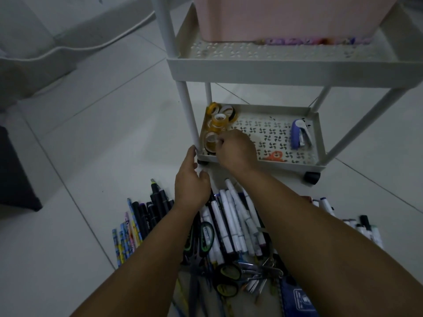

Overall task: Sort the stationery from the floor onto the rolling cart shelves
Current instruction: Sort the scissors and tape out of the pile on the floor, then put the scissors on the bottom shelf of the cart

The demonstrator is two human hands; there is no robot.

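Right hand [235, 152] pinches tape roll [211, 141] against bottom shelf [321, 143] left edge.

White tiled floor [103, 138], dark object [13, 175] at far left.

Both my bare forearms reach forward and down, nearly parallel. My left hand [191, 179] is turned thumb-up, fingers loosely curled, their tips hidden from me. My right hand [235, 150] reaches further, back upward, fingertips [219, 141] bent and bunched together in a pinch at its left edge
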